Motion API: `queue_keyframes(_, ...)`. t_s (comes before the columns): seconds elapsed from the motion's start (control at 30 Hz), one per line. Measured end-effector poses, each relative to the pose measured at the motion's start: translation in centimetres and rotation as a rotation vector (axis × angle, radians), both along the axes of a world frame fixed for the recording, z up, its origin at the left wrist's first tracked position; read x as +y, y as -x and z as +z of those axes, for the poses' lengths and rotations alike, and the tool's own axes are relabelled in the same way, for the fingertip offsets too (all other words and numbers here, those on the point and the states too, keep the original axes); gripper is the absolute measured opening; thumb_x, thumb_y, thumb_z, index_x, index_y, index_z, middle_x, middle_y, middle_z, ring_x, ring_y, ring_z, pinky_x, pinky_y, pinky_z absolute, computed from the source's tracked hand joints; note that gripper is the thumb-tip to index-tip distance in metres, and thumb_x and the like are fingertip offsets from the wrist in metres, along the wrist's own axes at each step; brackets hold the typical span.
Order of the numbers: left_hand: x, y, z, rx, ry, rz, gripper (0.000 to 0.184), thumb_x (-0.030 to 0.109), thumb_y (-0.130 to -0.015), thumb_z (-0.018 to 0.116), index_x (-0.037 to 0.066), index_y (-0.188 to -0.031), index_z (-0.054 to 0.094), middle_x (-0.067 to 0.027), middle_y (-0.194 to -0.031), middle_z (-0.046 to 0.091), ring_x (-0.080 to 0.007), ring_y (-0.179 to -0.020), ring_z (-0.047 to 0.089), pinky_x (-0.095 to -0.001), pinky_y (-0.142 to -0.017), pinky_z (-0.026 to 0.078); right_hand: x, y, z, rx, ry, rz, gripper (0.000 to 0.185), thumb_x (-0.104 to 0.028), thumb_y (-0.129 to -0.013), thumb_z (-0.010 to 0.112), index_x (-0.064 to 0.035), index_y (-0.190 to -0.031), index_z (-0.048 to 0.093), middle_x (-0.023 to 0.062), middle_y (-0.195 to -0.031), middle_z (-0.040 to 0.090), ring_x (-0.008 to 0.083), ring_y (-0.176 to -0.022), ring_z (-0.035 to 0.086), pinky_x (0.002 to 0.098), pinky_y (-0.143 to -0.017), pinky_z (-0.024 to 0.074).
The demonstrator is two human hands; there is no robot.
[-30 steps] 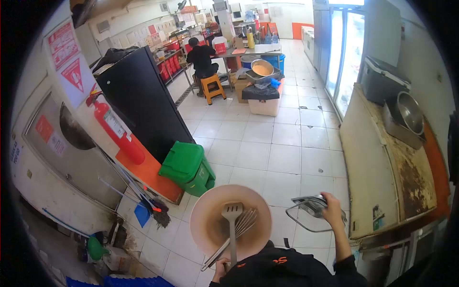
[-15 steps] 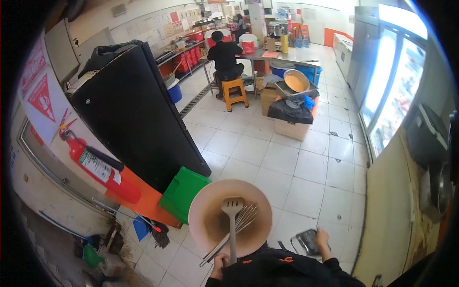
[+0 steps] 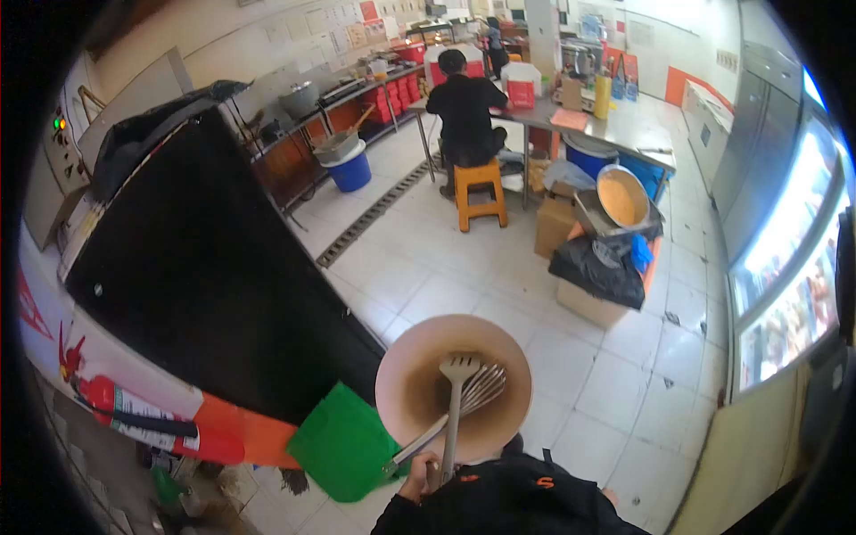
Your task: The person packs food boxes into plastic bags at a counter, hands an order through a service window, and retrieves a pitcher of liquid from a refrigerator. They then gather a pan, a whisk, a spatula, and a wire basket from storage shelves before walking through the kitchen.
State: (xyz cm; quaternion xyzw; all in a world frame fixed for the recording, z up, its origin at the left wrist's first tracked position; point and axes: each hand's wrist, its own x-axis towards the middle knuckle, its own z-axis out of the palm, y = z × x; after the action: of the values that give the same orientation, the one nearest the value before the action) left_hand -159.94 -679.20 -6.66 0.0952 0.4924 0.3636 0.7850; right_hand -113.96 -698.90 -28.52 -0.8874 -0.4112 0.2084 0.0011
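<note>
A wide, round pan (image 3: 401, 366) with a pale pinkish, brown-stained inside is in front of my body. Inside it lie a slotted turner (image 3: 456, 392) and a wire whisk (image 3: 481, 389), their handles pointing down over the near rim. My left hand (image 3: 417, 479) is closed at that near edge, gripping the pan beside the two handles; exactly how its fingers wrap is partly hidden. Of my right hand (image 3: 610, 496) only a sliver shows beyond my black top, so its fingers and anything in them are hidden.
A tall black cabinet (image 3: 205, 276), a green panel or lid (image 3: 343, 446) and a fire extinguisher (image 3: 152, 419) stand on the left. Ahead, a person (image 3: 465, 111) sits on an orange stool (image 3: 480, 192). Boxes (image 3: 597, 299) with a pan stand ahead right; lit fridges (image 3: 789, 259) line the right.
My view has shifted left and forward, bringing the cabinet and seated person closer. The pan stays in my left hand. My right hand and the dark rectangular tray at it have gone mostly out of sight.
</note>
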Motion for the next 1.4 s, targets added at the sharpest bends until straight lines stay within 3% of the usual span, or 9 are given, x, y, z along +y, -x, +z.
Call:
queue_keyframes(0.07, 4.6, -0.9, 2.6, 0.049, -0.043, -0.001, 0.031, 0.020, -0.067, 0.042, -0.007, -0.073, 0.055, -0.0171, -0.068, 0.057, -0.0268, -0.064, 0.056, -0.0326, -0.064, 0.045, 11.0, -0.5, 1.7, -0.190, 0.163, 0.071, 0.028, -0.023, -0.061, 0.060, -0.0077, -0.084, 0.056, 0.0123, -0.077, 0.059, 0.0285, -0.075, 0.057, 0.0379, -0.064, 0.0449)
queue_keyframes(0.4, 25.7, 0.3, -0.4, 0.318, -0.022, 0.144, 0.022, 0.017, -0.068, 0.046, -0.003, -0.071, 0.057, -0.0111, -0.065, 0.055, -0.0203, -0.061, 0.054, -0.0298, -0.061, 0.043, 58.9, 4.8, 11.5, -0.238, -0.236, 0.539, 0.033, -0.001, -0.063, 0.055, -0.0106, -0.093, 0.047, 0.0087, -0.087, 0.050, 0.0284, -0.082, 0.052, 0.0391, -0.063, 0.0438)
queue_keyframes(0.47, 31.2, 0.9, 0.6, 0.402, -0.083, 0.194, 0.016, 0.014, -0.068, 0.049, 0.003, -0.057, 0.054, -0.0044, -0.050, 0.049, -0.0142, -0.044, 0.046, -0.0246, -0.045, 0.037, 64.0, 6.7, 11.6, -0.220, -0.318, 0.576, 0.029, -0.002, -0.064, 0.052, -0.0107, -0.092, 0.047, 0.0091, -0.086, 0.051, 0.0288, -0.081, 0.052, 0.0395, -0.062, 0.0430)
queue_keyframes(0.77, 54.2, 5.3, 4.2, 0.232, 0.063, 0.239, 0.016, 0.020, -0.068, 0.049, 0.005, -0.064, 0.051, -0.0085, -0.063, 0.052, -0.0193, -0.058, 0.052, -0.0317, -0.052, 0.042, 75.4, 9.7, 6.2, -0.135, -0.063, 0.406, 0.042, -0.005, -0.058, 0.057, -0.0067, -0.098, 0.044, 0.0106, -0.090, 0.052, 0.0301, -0.083, 0.051, 0.0387, -0.066, 0.0426)
queue_keyframes(0.87, 61.3, 7.7, -0.8, 0.140, 0.030, 0.313, 0.016, 0.020, -0.068, 0.049, 0.004, -0.065, 0.052, -0.0083, -0.063, 0.052, -0.0196, -0.058, 0.053, -0.0304, -0.053, 0.042, 78.1, 8.5, 0.2, -0.096, 0.099, 0.320, 0.042, -0.013, -0.061, 0.059, -0.0069, -0.099, 0.046, 0.0107, -0.092, 0.053, 0.0279, -0.086, 0.052, 0.0382, -0.069, 0.0428)
queue_keyframes(1.1, 79.4, 13.0, 1.0, 0.082, 0.077, 0.413, 0.015, 0.014, -0.068, 0.048, 0.001, -0.069, 0.054, -0.0107, -0.064, 0.055, -0.0200, -0.057, 0.054, -0.0291, -0.054, 0.044, 101.9, 12.4, -1.0, -0.223, 0.501, 0.586, 0.039, -0.023, -0.065, 0.060, -0.0088, -0.100, 0.048, 0.0099, -0.092, 0.055, 0.0252, -0.087, 0.053, 0.0368, -0.069, 0.0430)
queue_keyframes(1.23, 86.1, 15.7, -0.2, 0.410, -0.022, 0.511, 0.020, 0.016, -0.067, 0.047, -0.002, -0.072, 0.054, -0.0139, -0.066, 0.056, -0.0230, -0.059, 0.055, -0.0313, -0.057, 0.044, 120.8, 21.7, 0.5, -0.213, 0.106, 0.780, 0.035, -0.032, -0.073, 0.054, -0.0084, -0.099, 0.050, 0.0089, -0.087, 0.056, 0.0244, -0.081, 0.055, 0.0361, -0.068, 0.0430)
queue_keyframes(1.3, 91.0, 16.9, -0.1, -0.030, 0.126, 0.652, 0.029, 0.018, -0.069, 0.044, -0.007, -0.079, 0.055, -0.0170, -0.072, 0.058, -0.0253, -0.061, 0.056, -0.0320, -0.060, 0.045, 133.6, 28.0, 0.7, -0.250, -0.126, 0.955, 0.042, -0.025, -0.068, 0.056, -0.0059, -0.103, 0.042, 0.0101, -0.098, 0.050, 0.0262, -0.088, 0.051, 0.0360, -0.069, 0.0424)
queue_keyframes(1.4, 97.6, 19.5, 1.6, -0.046, 0.109, 0.691, 0.019, 0.012, -0.067, 0.047, -0.004, -0.073, 0.056, -0.0137, -0.072, 0.057, -0.0225, -0.067, 0.057, -0.0302, -0.065, 0.045, 144.0, 34.7, 4.4, -0.240, -0.272, 1.022, 0.043, -0.019, -0.065, 0.059, -0.0069, -0.102, 0.041, 0.0112, -0.094, 0.050, 0.0287, -0.084, 0.052, 0.0382, -0.065, 0.0436)
